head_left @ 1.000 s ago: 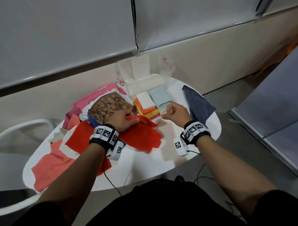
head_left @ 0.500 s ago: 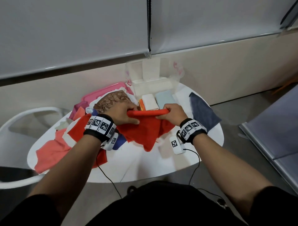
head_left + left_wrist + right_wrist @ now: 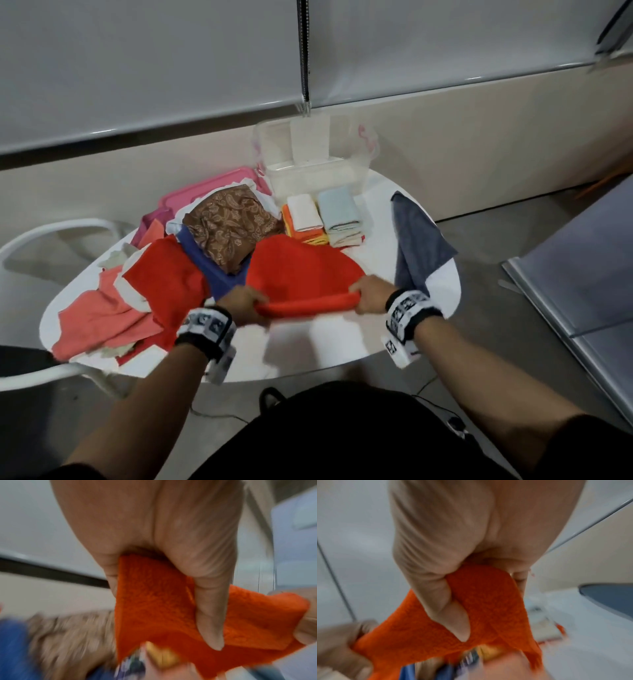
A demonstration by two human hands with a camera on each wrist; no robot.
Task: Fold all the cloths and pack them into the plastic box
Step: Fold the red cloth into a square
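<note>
Both hands, left (image 3: 241,303) and right (image 3: 371,296), pinch our red cloth's (image 3: 301,270) near edge, stretching it taut between our grips to fold squarely.

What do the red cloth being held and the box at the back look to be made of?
Red cloth: looks like terry or microfibre, matte, with a fuzzy looped pile visible in both wrist views. Box: clear hard plastic, glossy; the wall shows through its sides. Both hands, left and right, grip the cloth.
</note>
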